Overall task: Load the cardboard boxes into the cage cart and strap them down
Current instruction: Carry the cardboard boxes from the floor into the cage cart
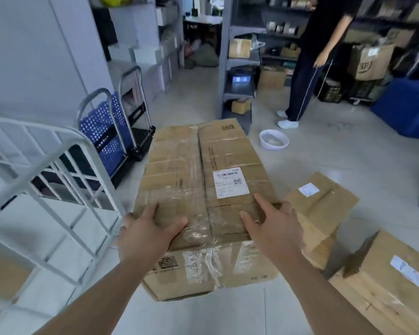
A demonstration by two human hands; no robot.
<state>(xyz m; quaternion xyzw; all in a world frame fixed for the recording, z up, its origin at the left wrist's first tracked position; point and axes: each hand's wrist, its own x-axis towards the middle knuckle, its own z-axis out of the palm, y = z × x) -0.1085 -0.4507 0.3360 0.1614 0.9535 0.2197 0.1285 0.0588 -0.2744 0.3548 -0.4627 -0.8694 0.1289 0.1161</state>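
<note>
Cardboard box (203, 165), long and taped, in front of me, my left hand (148, 235) and right hand (273, 228) gripping its near end, fingers curled over the side edges, thumbs on top, white cage cart (65, 165) just left of it, small box (322, 201) and second small box (385, 286) on the floor to its right.

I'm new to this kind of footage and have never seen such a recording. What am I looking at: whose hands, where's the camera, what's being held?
There is no machine here. A person wears one camera on the head, looking forward and down, so both arms are their own. The left hand and right hand hold the near end of a long cardboard box, thumbs on top and outer fingers over its side edges. The white cage cart stands to the left. A smaller box and a nearer box lie to the right. Another person stands by the shelves.
</note>
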